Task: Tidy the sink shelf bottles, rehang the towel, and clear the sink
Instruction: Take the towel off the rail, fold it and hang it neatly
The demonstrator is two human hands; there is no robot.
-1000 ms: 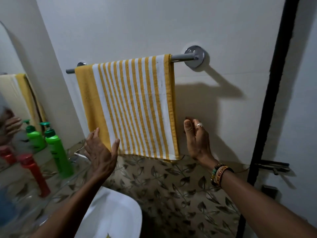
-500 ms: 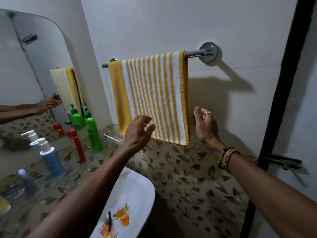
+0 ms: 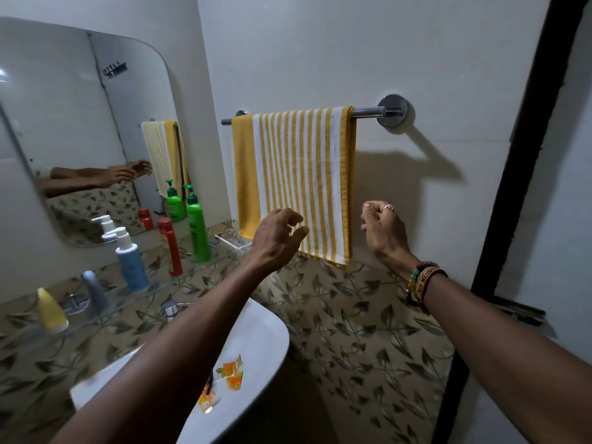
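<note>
Towel (image 3: 294,181), one, yellow-and-white striped, hung on the chrome rail (image 3: 368,111). My left hand (image 3: 275,241) hovered loosely curled before its hem. My right hand (image 3: 382,229) was curled and empty beside it. Five bottles (image 3: 198,232) stood on the glass shelf (image 3: 192,270), and I couldn't read their labels. Three orange wrapper scraps (image 3: 232,373) lay in the sink (image 3: 262,334).

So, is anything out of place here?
Yes: torn orange wrappers and a thin dark item lie in the sink, where litter does not belong. The towel hangs straight on its bar.
</note>
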